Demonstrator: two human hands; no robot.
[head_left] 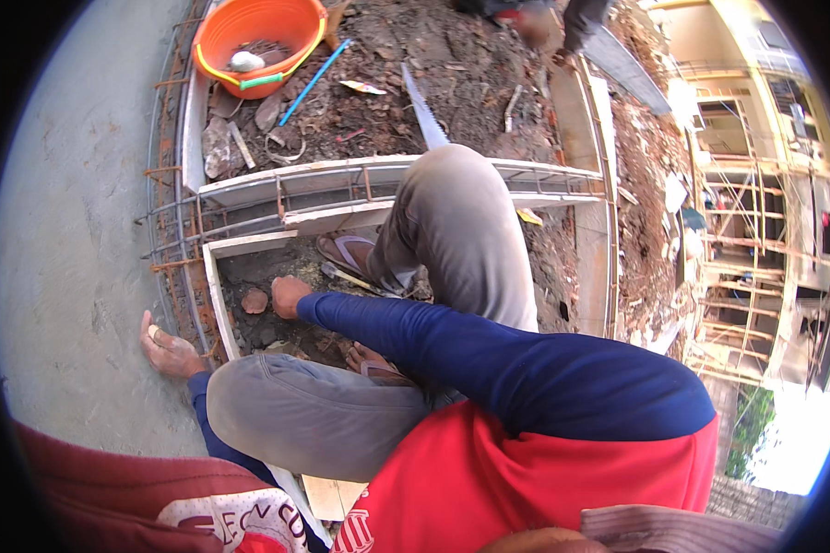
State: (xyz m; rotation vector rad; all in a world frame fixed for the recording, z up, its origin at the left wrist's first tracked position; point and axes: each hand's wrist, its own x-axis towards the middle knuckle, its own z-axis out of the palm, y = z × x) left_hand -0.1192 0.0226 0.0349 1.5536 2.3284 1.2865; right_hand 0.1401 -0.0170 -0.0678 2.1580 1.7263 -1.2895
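Observation:
My left hand (pixel 171 353), with a ring on one finger, rests open at the edge of the wet-looking grey concrete, just outside a formwork board (pixel 219 309). Its fingers are stretched out. Inside the boards, low over the dark soil, my right hand (pixel 290 297) is closed; what it grips, if anything, is hidden. A reddish flat lump (pixel 254 300), perhaps a stone or brick piece, lies on the soil just left of that hand. Beside my sandalled foot (pixel 352 251) lies a thin pale stick-like thing (pixel 346 276).
Steel rebar (pixel 180 267) runs along the concrete slab (pixel 74 240) and between cross boards (pixel 341 214). Beyond are an orange bucket (pixel 214 41), a blue rod (pixel 315 83) and a saw blade (pixel 422 109). Another person's hand (pixel 563 59) shows at the top right, near a grey plank (pixel 625 69).

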